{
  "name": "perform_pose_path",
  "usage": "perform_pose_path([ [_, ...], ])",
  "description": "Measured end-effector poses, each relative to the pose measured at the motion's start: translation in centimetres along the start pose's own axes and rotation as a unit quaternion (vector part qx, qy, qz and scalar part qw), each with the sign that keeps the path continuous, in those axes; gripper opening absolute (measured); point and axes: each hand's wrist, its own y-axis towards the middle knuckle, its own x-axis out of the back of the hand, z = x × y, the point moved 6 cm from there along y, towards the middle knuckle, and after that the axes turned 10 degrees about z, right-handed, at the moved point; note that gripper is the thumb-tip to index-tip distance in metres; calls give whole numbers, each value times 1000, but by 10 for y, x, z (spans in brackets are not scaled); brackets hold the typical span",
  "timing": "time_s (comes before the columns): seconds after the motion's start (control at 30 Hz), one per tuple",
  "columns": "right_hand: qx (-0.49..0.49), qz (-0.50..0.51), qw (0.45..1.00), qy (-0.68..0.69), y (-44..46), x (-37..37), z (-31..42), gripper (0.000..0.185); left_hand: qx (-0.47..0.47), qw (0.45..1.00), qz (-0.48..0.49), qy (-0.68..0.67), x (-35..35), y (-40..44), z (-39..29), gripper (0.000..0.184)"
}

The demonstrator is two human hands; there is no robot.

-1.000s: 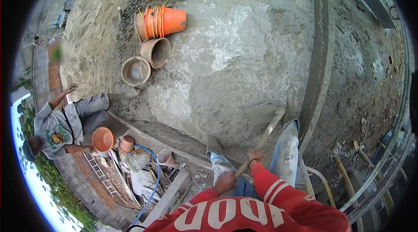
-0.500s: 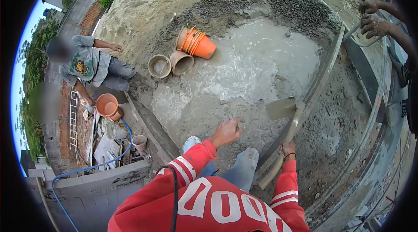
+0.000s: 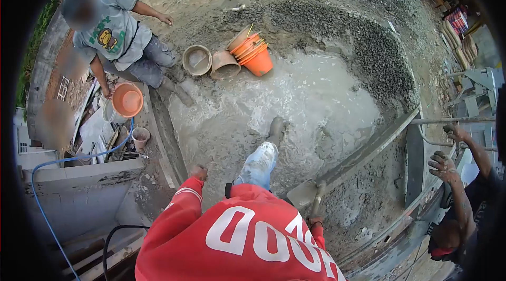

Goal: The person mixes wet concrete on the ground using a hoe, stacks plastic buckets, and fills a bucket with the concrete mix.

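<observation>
My right hand (image 3: 316,222) grips the wooden handle of a hoe (image 3: 318,200) low at my right side. The hoe's broad, mud-coated blade (image 3: 301,194) lies beside the plank edge of the wet mix. My left hand (image 3: 199,172) hangs at my left, holding nothing, its fingers loosely bent and partly hidden by the angle. One booted foot (image 3: 275,129) of mine stands forward in the wet grey cement mix (image 3: 295,96). Past it, a stack of orange buckets (image 3: 258,58) lies tipped over beside two dirty buckets (image 3: 197,60) (image 3: 225,65).
Dark gravel (image 3: 348,33) rings the mix's far side. A wooden board (image 3: 369,146) borders it on the right, a low wall edge (image 3: 164,133) on the left. One person (image 3: 118,38) at left holds an orange bucket (image 3: 127,100); another person's hands (image 3: 445,166) are at right. A blue hose (image 3: 79,160) crosses left.
My foot has stepped forward into the mix, and my view has shifted. My left hand has swung back to the left. The hoe has come closer to my body, still in my right hand.
</observation>
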Motion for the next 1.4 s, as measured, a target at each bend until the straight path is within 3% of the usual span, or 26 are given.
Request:
perform_pose_path([
  [0.1, -8, 12, 1000, -17, 14, 14, 70, 20, 103, 985, 34, 135, -9, 5, 13, 20],
  [0.2, -7, 4, 1000, -16, 4, 39, 146, 19, 217, 968, 129, 12, -69, 53, 4, 23],
  [0.23, -3, -4, 1000, -13, -2, 49, 165, 19, 214, 962, 165, -29, -97, 76, -18, 24],
  [0.27, 2, -8, 1000, -12, -6, 58, 188, 19, 174, 966, 185, -57, -117, 98, -55, 26],
  [0.3, 6, -12, 1000, -11, -7, 66, 207, 19, 79, 973, 201, -86, -108, 71, -158, 23],
  [0.33, 7, -15, 1000, -13, -11, 74, 225, 19, -76, 977, 197, -15, -116, 89, -230, 21],
  [0.37, 7, -19, 1000, -17, -13, 82, 242, 19, -119, 978, 156, -69, -120, 78, -308, 22],
  [0.43, 4, -25, 999, -35, -20, 96, 275, 19, -365, 923, 71, 98, -119, 67, -453, 22],
  [0.47, 4, -27, 998, -48, -22, 105, 292, 18, -332, 929, 164, 14, -119, 60, -513, 22],
  [0.53, 3, -23, 996, -87, -17, 122, 328, 18, -312, 920, 221, -92, -111, 39, -607, 25],
  [0.63, 13, -1, 984, -180, 10, 154, 406, 18, -402, 907, 123, -39, -113, 63, -688, 22],
  [0.67, 18, 6, 977, -214, 24, 163, 438, 18, -365, 922, 124, -34, -102, 53, -705, 24],
  [0.73, 29, 22, 960, -277, 53, 176, 505, 18, -236, 944, 229, -23, -139, 100, -701, 26],
  [0.8, 42, 38, 942, -332, 81, 182, 578, 17, -158, 958, 235, 43, -141, 108, -702, 28],
  [0.9, 73, 51, 912, -401, 111, 196, 698, 17, -114, 977, 181, 22, -163, 131, -676, 30],
  [0.97, 86, 58, 890, -444, 123, 204, 770, 17, -103, 991, 87, -15, -195, 154, -633, 27],
  [1.13, 113, 66, 834, -536, 147, 213, 915, 16, 70, 991, 27, -114, -207, 98, -540, 40],
  [1.2, 121, 63, 807, -574, 153, 215, 961, 16, 100, 973, -95, -185, -227, 66, -512, 39],
  [1.33, 127, 46, 766, -628, 157, 227, 1034, 16, 129, 941, -35, -312, -269, 17, -501, 50],
  [1.4, 132, 36, 749, -648, 151, 228, 1066, 16, 201, 927, -84, -307, -304, 9, -489, 33],
])
